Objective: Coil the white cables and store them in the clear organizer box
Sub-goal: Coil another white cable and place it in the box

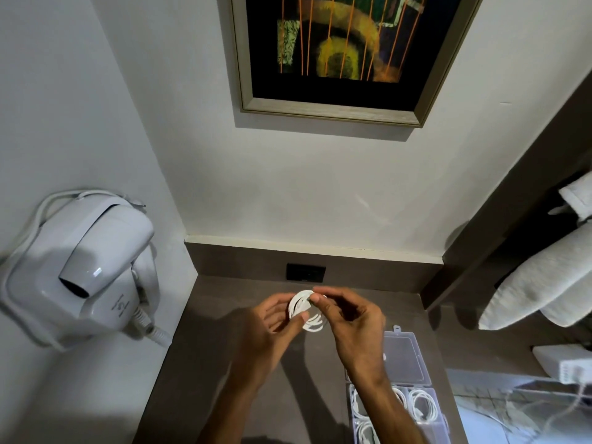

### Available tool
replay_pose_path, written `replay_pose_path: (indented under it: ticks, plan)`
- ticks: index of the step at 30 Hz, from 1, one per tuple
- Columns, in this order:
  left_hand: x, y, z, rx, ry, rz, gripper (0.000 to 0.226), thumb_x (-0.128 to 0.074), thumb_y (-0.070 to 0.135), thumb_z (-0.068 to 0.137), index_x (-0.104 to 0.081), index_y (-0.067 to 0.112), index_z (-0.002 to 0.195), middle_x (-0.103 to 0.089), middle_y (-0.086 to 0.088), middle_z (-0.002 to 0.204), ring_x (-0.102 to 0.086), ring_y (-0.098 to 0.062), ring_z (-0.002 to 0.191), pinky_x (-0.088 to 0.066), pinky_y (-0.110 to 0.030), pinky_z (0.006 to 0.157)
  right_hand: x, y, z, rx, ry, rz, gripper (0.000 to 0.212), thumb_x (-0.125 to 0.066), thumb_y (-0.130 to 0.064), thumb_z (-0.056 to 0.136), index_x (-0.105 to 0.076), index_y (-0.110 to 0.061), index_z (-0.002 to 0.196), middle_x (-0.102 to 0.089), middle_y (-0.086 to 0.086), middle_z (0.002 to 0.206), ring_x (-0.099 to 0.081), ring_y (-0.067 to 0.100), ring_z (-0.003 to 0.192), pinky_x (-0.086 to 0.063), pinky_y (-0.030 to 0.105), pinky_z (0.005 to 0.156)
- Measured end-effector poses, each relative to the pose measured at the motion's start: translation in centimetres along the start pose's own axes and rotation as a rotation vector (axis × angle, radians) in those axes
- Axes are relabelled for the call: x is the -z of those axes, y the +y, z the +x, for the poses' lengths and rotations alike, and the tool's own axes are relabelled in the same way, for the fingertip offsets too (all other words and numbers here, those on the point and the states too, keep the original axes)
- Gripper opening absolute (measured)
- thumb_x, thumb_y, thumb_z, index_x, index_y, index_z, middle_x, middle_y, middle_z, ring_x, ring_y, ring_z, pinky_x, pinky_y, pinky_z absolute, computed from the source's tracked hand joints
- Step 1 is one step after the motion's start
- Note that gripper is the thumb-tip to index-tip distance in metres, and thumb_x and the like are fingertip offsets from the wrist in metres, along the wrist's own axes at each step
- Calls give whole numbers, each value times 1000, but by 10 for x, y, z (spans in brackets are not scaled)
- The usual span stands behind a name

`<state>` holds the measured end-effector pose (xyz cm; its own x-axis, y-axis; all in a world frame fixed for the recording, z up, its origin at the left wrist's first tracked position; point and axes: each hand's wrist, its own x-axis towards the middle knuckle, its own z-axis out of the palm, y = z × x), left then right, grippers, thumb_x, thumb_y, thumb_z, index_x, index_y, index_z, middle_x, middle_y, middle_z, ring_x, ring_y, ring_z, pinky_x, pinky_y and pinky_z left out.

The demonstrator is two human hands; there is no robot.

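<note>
Both hands hold one coiled white cable [304, 310] above the dark countertop [205, 357]. My left hand [272, 331] grips the coil's left and lower side with thumb and fingers. My right hand [349, 325] pinches its upper right edge. The coil is a small round bundle of several loops. The clear organizer box [443, 421] lies at the lower right with its lid [404, 355] flipped open toward the wall. Coiled white cables [423, 405] lie in its compartments; my right forearm hides part of the box.
A white wall-mounted hair dryer [86, 270] hangs at the left, beside the counter. A black wall socket [306, 272] sits in the backsplash. A framed painting [342, 56] hangs above. Rolled white towels [544, 283] and a white object [563, 360] occupy the shelf at right.
</note>
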<state>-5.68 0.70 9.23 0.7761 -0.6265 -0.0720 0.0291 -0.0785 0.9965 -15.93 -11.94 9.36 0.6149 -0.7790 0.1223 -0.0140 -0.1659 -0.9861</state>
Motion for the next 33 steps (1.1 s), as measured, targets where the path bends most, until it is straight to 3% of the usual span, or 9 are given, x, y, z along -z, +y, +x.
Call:
replay_pose_path:
  ticks: [4,8,11,15,18,21,25,30,33]
  plan:
    - [1,-6,0,23,-17,-75,24,-82,20,87,-77,28,109,-83,8,103,-80,-11,96,-60,-13,76,2,-1,0,42,-6,-71,12,-83,-30,85,-85,-29,96,-81,-21,95,-73,2,95,-57,8,76]
    - [4,-10,-2,81,-149,-154,30,-80,30,86,-76,29,116,-83,0,110,-78,-19,104,-62,-22,88,9,4,5,-130,-118,132,8,-81,-12,91,-84,-17,98,-85,3,95,-80,14,92,-64,25,84]
    - [9,-13,-3,142,-244,-198,37,-79,37,85,-75,26,120,-81,-3,116,-76,-23,111,-58,-33,99,10,9,3,-215,-146,232,11,-81,-13,90,-83,-13,100,-85,10,96,-81,19,92,-64,28,85]
    - [1,-20,-3,151,-127,-155,21,-73,21,94,-76,25,114,-83,-1,107,-80,-15,98,-62,-20,78,9,23,-9,-239,-112,214,15,-75,-17,97,-85,-19,109,-87,3,105,-82,20,102,-66,26,86]
    - [-11,-27,-2,208,-49,-124,24,-76,13,92,-66,22,112,-84,0,98,-81,-15,88,-63,-23,74,15,29,-20,-292,-69,220,19,-78,-26,95,-84,-20,112,-86,1,108,-82,18,104,-66,26,88]
    - [-24,-38,-1,245,-116,-99,21,-75,13,92,-65,17,111,-83,-4,100,-80,-19,91,-65,-30,80,30,36,-32,-308,-6,111,26,-88,-20,85,-84,-20,110,-87,0,105,-83,17,101,-67,30,87]
    - [-50,-63,-5,307,-243,-166,11,-73,8,93,-75,14,102,-81,-10,102,-79,-24,96,-64,-27,72,55,58,-56,-412,194,124,23,-86,0,84,-83,-6,106,-87,12,98,-84,30,94,-68,40,88]
    - [-110,-113,-15,539,-411,-153,24,-60,0,100,-68,-3,123,-74,-16,116,-74,-24,96,-65,-22,72,106,101,-90,-508,374,69,19,-82,8,86,-82,1,104,-86,16,95,-84,31,89,-68,39,84]
    - [-155,-149,-30,663,-412,-81,24,-59,-4,100,-66,-9,122,-71,-23,115,-69,-30,96,-63,-27,71,143,137,-106,-595,398,-4,17,-82,8,86,-82,1,102,-85,19,87,-81,28,81,-68,28,73]
